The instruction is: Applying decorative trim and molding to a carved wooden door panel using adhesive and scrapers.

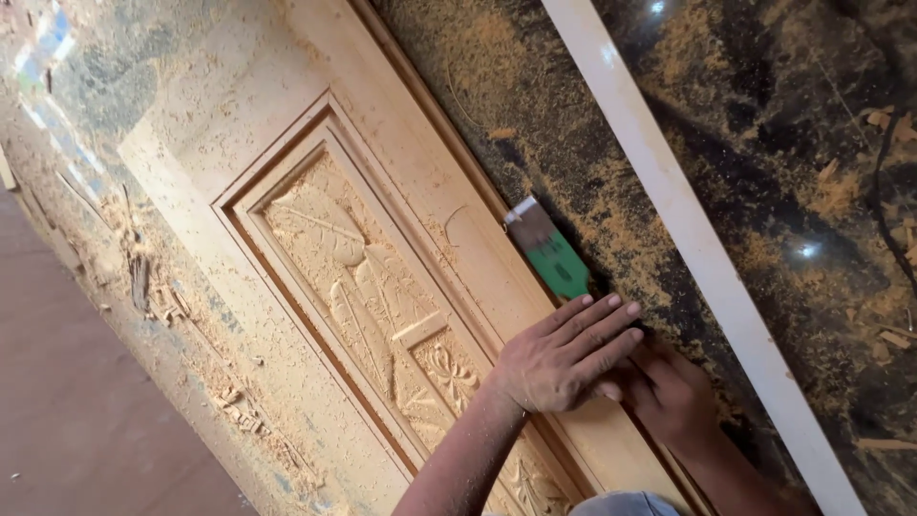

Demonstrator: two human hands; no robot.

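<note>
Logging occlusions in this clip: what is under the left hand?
The left hand lies flat on the carved wooden door panel, partly over the right hand. A green-handled chisel juts out beyond them; its grip end and the right fingers are covered.

The left hand [564, 355] lies over the right hand [669, 392], hiding its fingers and the handle end of the green-handled chisel [549, 250]. The carved door panel [382, 287] runs off the bottom edge, and both forearms are cut off there too.
</note>
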